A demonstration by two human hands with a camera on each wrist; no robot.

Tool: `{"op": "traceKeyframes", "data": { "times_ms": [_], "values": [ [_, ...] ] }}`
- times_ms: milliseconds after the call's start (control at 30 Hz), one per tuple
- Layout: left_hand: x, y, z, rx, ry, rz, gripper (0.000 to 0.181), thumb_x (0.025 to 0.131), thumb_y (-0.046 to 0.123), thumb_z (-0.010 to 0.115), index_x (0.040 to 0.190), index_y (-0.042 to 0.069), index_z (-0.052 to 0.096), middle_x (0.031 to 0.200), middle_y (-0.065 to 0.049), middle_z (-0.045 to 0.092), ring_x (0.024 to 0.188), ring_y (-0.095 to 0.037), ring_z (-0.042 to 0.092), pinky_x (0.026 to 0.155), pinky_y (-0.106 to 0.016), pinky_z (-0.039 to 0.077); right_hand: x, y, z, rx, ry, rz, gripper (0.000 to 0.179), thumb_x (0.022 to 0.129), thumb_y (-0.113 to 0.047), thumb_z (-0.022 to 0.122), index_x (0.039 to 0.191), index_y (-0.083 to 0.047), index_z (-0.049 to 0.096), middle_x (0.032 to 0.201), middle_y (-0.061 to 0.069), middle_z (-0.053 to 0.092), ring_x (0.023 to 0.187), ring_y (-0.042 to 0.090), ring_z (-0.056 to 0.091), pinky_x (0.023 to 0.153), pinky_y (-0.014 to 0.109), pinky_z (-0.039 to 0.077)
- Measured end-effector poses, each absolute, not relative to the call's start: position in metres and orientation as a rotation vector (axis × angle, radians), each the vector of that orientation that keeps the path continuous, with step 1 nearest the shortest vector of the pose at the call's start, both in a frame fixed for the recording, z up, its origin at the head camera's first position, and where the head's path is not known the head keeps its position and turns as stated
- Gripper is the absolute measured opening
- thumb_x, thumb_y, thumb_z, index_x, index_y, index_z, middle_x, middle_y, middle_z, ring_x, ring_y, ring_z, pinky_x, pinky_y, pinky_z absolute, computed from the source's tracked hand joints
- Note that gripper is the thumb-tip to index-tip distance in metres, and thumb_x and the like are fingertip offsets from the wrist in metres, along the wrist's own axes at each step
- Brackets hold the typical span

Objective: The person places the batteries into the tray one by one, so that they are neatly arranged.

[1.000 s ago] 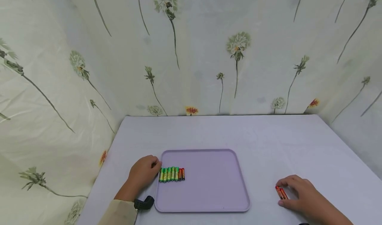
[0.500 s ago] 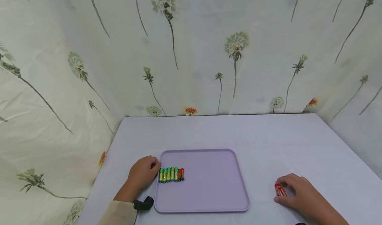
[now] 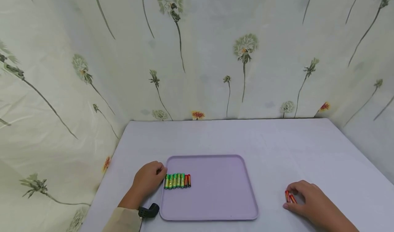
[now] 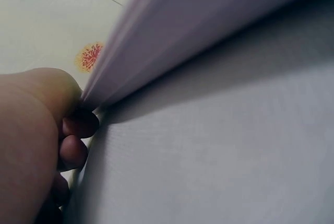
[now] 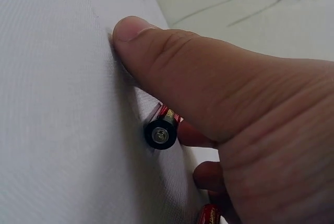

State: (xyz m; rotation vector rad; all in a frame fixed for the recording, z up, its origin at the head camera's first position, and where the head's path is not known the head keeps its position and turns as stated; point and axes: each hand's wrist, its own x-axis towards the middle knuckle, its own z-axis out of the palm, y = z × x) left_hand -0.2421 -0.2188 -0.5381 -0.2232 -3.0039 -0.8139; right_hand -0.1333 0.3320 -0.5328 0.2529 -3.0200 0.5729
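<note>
My left hand (image 3: 148,177) holds the left rim of a shallow lilac tray (image 3: 215,191). In the left wrist view its thumb lies on the tray's edge (image 4: 151,51), with fingers curled below. Inside the tray, a row of several green batteries (image 3: 174,180) ends in two red batteries (image 3: 187,181). On the table to the right, my right hand (image 3: 311,203) curls its fingers around a red battery (image 3: 287,196); a second red battery (image 3: 293,199) lies beside it, partly under the hand. The right wrist view shows one battery's black end (image 5: 160,134) below the thumb; the index fingertip is hidden there.
A pale table (image 3: 271,143) carries the tray, with bare surface between tray and right hand. Floral sheeting (image 3: 209,54) rises behind the table and on both sides. A black band (image 3: 149,210) sits on the left wrist.
My right hand's thumb and fingers have shifted slightly about the two red batteries, and the left one of the pair has turned more upright in view. The left hand stays on the tray rim.
</note>
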Motion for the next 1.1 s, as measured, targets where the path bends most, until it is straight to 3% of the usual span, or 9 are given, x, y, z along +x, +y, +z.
{"op": "traceKeyframes", "data": {
  "times_ms": [333,567,867,1100],
  "values": [
    [-0.243,-0.219,-0.539,-0.23,-2.998,-0.819,0.029,0.101,0.033,0.067,0.075,0.023,0.059,0.074,0.005,0.053,0.069,-0.013,0.048,0.064,-0.033,0.039,-0.136,0.329,-0.531,0.259,-3.026,0.536,0.047,0.076,-0.062,0.086,0.105,-0.029,0.069,0.101,-0.015,0.061,0.096,0.007,0.054,0.086,0.036,0.049],
    [-0.243,-0.219,-0.539,-0.231,-2.997,-0.819,0.029,0.101,0.032,0.067,0.075,0.023,0.059,0.074,0.005,0.053,0.069,-0.013,0.049,0.064,-0.032,0.039,-0.144,0.326,-0.531,0.204,-3.111,0.57,0.061,0.076,-0.066,0.084,0.112,-0.018,0.071,0.105,-0.007,0.065,0.099,0.016,0.057,0.084,0.042,0.051],
    [-0.243,-0.218,-0.539,-0.229,-3.003,-0.808,0.029,0.101,0.032,0.067,0.074,0.023,0.058,0.073,0.005,0.052,0.069,-0.013,0.048,0.064,-0.032,0.039,-0.147,0.321,-0.53,0.159,-3.116,0.616,0.067,0.077,-0.067,0.083,0.116,-0.014,0.07,0.109,-0.003,0.067,0.101,0.017,0.059,0.087,0.045,0.051],
    [-0.243,-0.217,-0.539,-0.225,-3.004,-0.806,0.029,0.101,0.032,0.067,0.075,0.023,0.059,0.073,0.005,0.052,0.069,-0.013,0.048,0.064,-0.033,0.039,-0.15,0.309,-0.525,0.222,-2.971,0.673,0.05,0.078,-0.06,0.087,0.106,-0.023,0.067,0.105,-0.009,0.064,0.095,0.007,0.055,0.083,0.03,0.048]
  ]
}}
